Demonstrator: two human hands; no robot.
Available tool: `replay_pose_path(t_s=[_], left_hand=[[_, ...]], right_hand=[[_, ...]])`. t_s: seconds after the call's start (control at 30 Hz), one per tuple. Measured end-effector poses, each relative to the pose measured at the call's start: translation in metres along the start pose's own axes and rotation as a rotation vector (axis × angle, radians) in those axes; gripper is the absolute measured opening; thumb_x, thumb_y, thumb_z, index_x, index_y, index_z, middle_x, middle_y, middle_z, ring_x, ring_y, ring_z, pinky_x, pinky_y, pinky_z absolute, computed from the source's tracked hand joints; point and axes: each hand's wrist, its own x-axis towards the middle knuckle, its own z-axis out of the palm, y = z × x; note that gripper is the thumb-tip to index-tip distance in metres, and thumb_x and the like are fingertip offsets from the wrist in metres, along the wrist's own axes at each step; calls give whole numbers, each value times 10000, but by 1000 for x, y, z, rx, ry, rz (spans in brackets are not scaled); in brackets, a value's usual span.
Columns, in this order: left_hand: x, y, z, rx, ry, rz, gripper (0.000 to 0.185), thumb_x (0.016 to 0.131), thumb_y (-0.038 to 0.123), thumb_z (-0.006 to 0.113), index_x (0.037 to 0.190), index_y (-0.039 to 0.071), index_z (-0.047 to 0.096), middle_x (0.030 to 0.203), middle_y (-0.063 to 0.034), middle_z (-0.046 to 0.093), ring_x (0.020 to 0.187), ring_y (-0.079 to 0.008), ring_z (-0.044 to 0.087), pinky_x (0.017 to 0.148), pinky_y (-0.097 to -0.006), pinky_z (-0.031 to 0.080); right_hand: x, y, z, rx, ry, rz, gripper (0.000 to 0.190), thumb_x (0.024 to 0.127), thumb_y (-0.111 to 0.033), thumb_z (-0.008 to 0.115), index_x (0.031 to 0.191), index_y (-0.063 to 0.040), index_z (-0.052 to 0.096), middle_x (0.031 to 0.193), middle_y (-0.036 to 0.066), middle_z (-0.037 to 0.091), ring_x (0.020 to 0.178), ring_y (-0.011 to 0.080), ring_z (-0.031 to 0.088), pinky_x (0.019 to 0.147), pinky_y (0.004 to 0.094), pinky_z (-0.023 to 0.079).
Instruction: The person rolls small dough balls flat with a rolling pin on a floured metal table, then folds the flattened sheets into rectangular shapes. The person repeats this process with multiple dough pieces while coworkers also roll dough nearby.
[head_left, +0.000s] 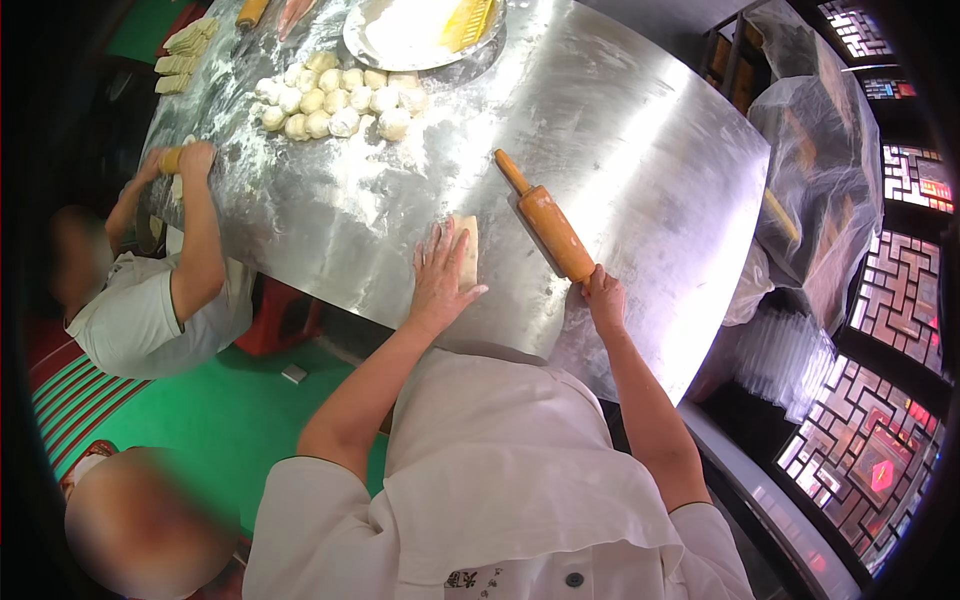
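My left hand (442, 274) lies with spread fingers on the near part of the stainless steel table (495, 322), its fingers partly over a flat, elongated strip of dough (469, 255). To the right, my right hand (604, 294) grips the near handle of a wooden rolling pin (556, 232). That pin slants away to the upper left, and its far handle is free. The pin and the dough strip are apart. Farther back on the floured steel sits a cluster of several round dough balls (330, 100).
A metal tray of white flour (405, 34) with a yellow scraper-like tool (466, 26) stands at the back. At left a co-worker's hands (193, 159) hold another rolling pin (171, 160). Stacked dough pieces (187, 45) lie at the far left corner. Plastic-covered shelving (814, 165) is at right.
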Motion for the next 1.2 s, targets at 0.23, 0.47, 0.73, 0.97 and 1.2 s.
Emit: replay_pose_path(t_s=[0.23,0.47,0.73,0.97,1.2], left_hand=[[-11,-3,20,-1,-16,-15,987,790,254,826,1611,147,289,1709,-150,129,1564,-392,150,1235,-637,101],[2,-21,-72,82,347,-1,694,853,162,750,1483,94,468,1592,-136,388,1498,-389,299,1205,-609,193],[6,-63,-52,314,-79,-109,353,1019,280,557,768,95,722,757,-99,701,773,-266,645,877,-437,413],[59,-70,-52,321,-57,-135,457,1039,332,513,766,35,728,743,-176,699,714,-354,659,838,-509,466],[144,-75,-58,329,-48,-197,471,1044,348,487,799,35,739,795,-182,720,761,-380,673,874,-516,460]], right_hand=[[5,-12,3,-238,35,-142,354,1033,-333,487,904,-57,666,743,127,700,740,319,689,662,451,536],[-5,-69,-7,-517,-20,-625,205,1012,-281,556,939,-150,696,732,100,695,593,315,659,543,428,536],[-15,-91,37,-596,3,-741,413,1025,-314,549,690,-124,695,656,109,683,582,299,677,519,410,537],[30,-113,45,-516,26,-479,455,1043,-355,490,769,-86,733,735,176,713,663,371,702,656,460,569],[108,-159,27,-785,100,-556,298,1053,-290,444,989,-131,688,873,104,745,766,351,721,673,448,575]])
